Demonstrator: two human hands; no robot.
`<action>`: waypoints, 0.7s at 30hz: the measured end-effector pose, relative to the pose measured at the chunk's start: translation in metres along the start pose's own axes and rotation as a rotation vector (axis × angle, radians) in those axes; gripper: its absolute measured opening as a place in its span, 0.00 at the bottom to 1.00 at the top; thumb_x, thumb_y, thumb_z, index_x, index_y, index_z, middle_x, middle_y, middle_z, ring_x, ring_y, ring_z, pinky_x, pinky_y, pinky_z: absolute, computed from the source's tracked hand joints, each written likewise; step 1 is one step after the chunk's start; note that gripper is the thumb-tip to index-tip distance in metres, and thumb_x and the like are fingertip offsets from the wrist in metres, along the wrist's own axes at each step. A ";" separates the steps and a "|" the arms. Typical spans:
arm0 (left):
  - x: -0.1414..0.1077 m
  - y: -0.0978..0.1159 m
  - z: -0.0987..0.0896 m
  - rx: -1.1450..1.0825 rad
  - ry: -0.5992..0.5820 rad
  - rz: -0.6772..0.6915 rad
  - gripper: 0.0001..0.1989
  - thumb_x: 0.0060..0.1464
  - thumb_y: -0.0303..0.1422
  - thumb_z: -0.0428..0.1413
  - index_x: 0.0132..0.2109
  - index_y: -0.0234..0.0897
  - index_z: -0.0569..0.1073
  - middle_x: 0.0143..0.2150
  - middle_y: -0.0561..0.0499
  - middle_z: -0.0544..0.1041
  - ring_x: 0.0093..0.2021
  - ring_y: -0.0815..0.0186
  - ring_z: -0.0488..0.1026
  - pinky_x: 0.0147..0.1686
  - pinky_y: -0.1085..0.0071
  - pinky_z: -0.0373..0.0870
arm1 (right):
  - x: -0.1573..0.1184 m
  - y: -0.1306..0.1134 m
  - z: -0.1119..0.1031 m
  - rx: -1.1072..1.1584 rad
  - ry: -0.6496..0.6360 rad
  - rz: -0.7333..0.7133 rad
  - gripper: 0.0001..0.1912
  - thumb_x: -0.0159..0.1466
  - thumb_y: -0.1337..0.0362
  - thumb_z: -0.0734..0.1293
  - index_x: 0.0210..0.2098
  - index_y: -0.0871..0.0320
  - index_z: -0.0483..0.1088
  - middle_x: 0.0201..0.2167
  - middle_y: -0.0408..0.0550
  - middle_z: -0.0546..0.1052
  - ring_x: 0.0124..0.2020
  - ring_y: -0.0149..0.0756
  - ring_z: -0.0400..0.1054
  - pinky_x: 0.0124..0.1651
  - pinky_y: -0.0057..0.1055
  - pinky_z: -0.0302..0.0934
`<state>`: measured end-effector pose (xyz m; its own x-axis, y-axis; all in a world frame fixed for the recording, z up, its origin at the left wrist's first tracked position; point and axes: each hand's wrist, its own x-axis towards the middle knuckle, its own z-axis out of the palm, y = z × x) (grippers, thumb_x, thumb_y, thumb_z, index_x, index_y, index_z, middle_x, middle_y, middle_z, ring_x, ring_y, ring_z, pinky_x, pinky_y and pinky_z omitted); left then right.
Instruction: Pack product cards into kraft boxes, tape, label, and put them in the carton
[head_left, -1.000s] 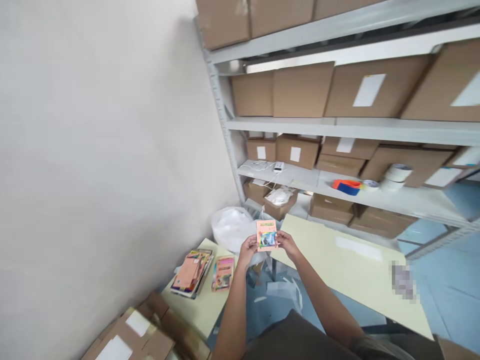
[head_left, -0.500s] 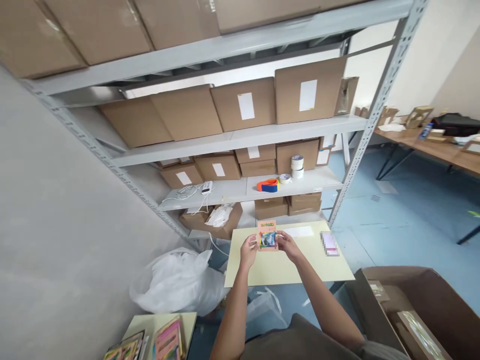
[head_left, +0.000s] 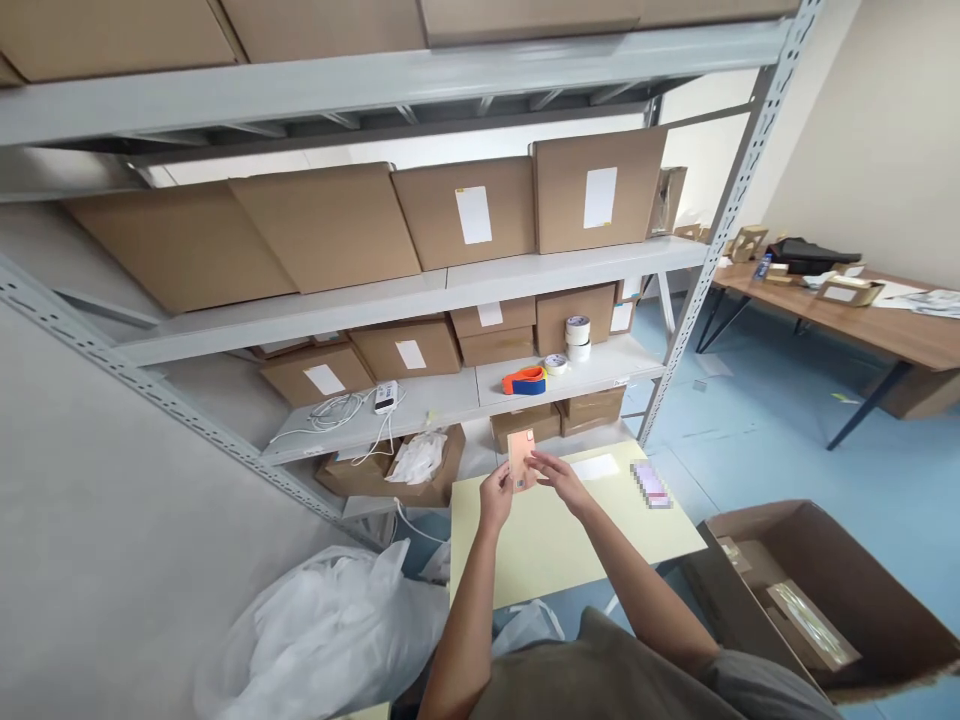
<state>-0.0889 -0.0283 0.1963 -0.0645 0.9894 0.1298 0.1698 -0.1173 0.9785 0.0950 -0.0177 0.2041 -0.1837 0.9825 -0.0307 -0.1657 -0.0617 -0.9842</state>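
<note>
A small pink booklet or packet (head_left: 522,462) is held upright above the pale yellow table (head_left: 517,560), its plainer side with a small barcode showing. My left hand (head_left: 496,497) grips its left edge between thumb and fingers. At its right side, my right hand (head_left: 559,480) has its fingers spread, the tips touching or very near the face. Behind my right hand a white sheet (head_left: 595,467) lies on the table. A blurred pinkish item (head_left: 651,484) rests near the table's right edge.
Metal shelving (head_left: 570,377) with cardboard boxes stands ahead, holding tape rolls (head_left: 577,338) and a power strip (head_left: 386,397). An open carton (head_left: 832,590) is at the right. White plastic bags (head_left: 330,630) lie at the left. A brown desk (head_left: 847,320) stands farther right.
The pink item has turned from its colourful picture side to a plainer side. My right hand has loosened from its edge and its fingers have spread. The view has shifted.
</note>
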 end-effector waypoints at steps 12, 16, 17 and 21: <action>0.044 -0.026 -0.054 -0.182 0.009 -0.068 0.30 0.51 0.46 0.67 0.58 0.35 0.80 0.58 0.36 0.81 0.56 0.51 0.80 0.56 0.57 0.77 | 0.021 -0.010 0.035 0.133 0.124 0.001 0.27 0.55 0.53 0.77 0.52 0.53 0.78 0.45 0.52 0.85 0.47 0.50 0.80 0.48 0.44 0.73; 0.047 -0.010 -0.043 -0.113 -0.171 0.002 0.29 0.54 0.44 0.66 0.61 0.38 0.79 0.56 0.40 0.82 0.53 0.54 0.81 0.51 0.61 0.79 | 0.024 -0.014 0.052 0.064 0.061 -0.108 0.25 0.58 0.52 0.76 0.53 0.51 0.78 0.53 0.52 0.83 0.55 0.52 0.77 0.57 0.49 0.69; 0.047 -0.007 -0.041 -0.129 -0.216 0.005 0.30 0.55 0.44 0.65 0.63 0.38 0.78 0.55 0.41 0.83 0.52 0.54 0.81 0.50 0.61 0.80 | 0.025 -0.012 0.056 0.039 0.025 -0.132 0.25 0.58 0.52 0.76 0.53 0.50 0.79 0.55 0.52 0.82 0.58 0.52 0.75 0.60 0.49 0.68; 0.050 -0.008 -0.046 -0.248 -0.211 0.005 0.30 0.57 0.45 0.63 0.63 0.35 0.78 0.53 0.43 0.84 0.55 0.53 0.80 0.56 0.59 0.77 | 0.032 -0.001 0.060 -0.068 0.053 -0.137 0.26 0.57 0.50 0.76 0.54 0.48 0.78 0.60 0.52 0.79 0.66 0.53 0.68 0.63 0.50 0.65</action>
<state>-0.1390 0.0185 0.2024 0.1450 0.9816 0.1244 -0.0769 -0.1142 0.9905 0.0307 0.0036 0.2149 -0.1118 0.9890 0.0968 -0.1192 0.0833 -0.9894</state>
